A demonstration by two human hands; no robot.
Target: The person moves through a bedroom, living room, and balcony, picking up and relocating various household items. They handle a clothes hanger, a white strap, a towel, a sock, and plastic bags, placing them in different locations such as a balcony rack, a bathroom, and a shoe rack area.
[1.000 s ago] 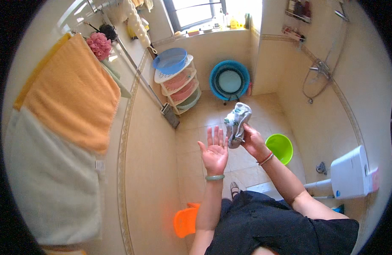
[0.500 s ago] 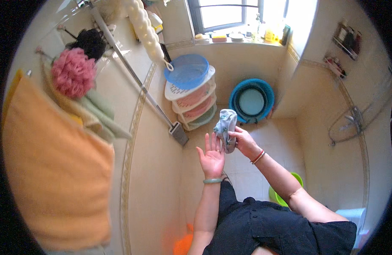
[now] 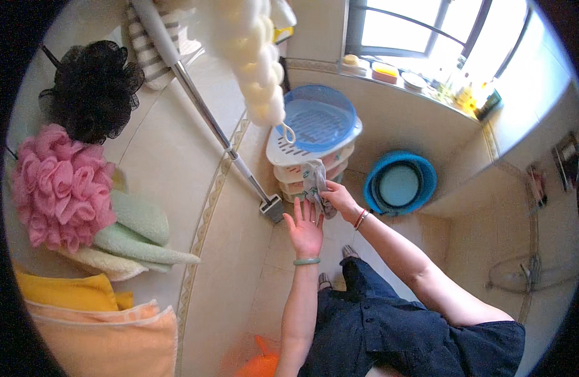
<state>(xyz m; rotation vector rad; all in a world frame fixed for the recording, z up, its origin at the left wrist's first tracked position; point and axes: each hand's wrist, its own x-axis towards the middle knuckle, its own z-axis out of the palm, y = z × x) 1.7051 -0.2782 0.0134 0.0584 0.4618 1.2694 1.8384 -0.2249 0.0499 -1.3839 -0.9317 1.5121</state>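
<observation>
Pinched between my right hand's (image 3: pixel 341 201) thumb and fingers is a soft piece of pale grey cloth (image 3: pixel 314 179) with a greenish pattern. It hangs narrow and crumpled; its exact kind is hard to make out. Just left of it, my left hand (image 3: pixel 305 234) is held palm up, fingers stretched and apart, with nothing lying on the palm. The cloth's lower end comes close to those left fingertips; whether they touch I cannot tell. A jade-coloured bangle (image 3: pixel 307 261) circles my left wrist, and a red band (image 3: pixel 361 218) my right.
Beyond my hands stand a tiered plastic rack (image 3: pixel 314 155) topped by a blue basin (image 3: pixel 321 119), and blue tubs (image 3: pixel 400 182). A mop (image 3: pixel 205 113) leans along the left wall, near hanging bath puffs (image 3: pixel 66 188) and towels (image 3: pixel 101 333). An orange object (image 3: pixel 259 363) is low left.
My view has swung left, bringing the bath puffs and mop closer. The cloth looks narrower and more crumpled, still in my right hand. My left hand stays palm up.
</observation>
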